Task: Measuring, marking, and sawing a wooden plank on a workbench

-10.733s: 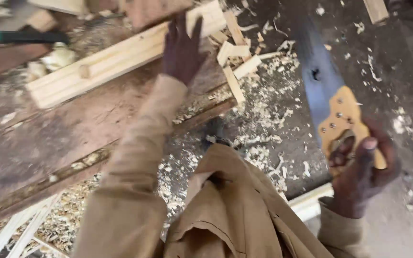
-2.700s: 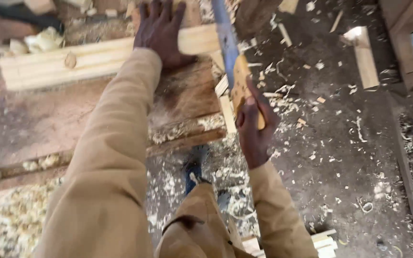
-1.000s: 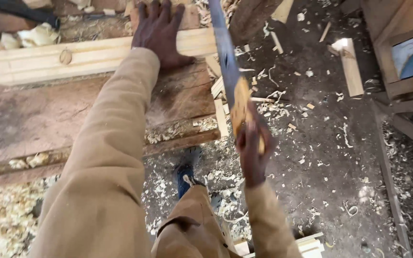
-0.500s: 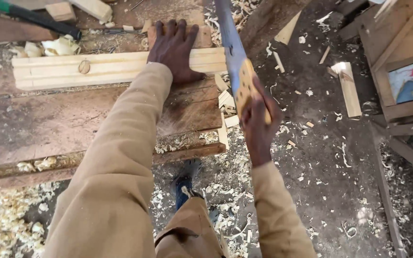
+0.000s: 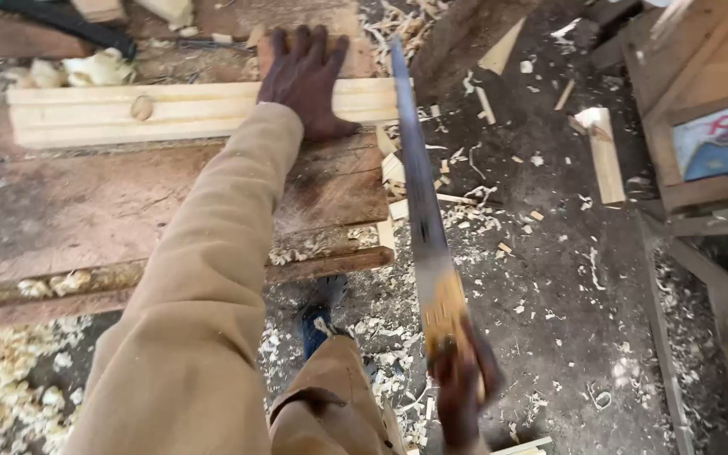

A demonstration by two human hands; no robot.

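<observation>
Sawing step: left hand (image 5: 307,77), fingers spread flat, pins the pale plank (image 5: 170,111) on the worn surface (image 5: 111,202); right hand (image 5: 463,389), fingers clamped on the handsaw (image 5: 419,194), likely needs a steady stroke at the plank's end.

Two hands (image 5: 305,80), one saw (image 5: 419,202), one plank (image 5: 170,114)

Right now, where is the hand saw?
In the head view, the hand saw is right of centre, held by the right hand, its blade crossing the pale plank's right end.
</observation>
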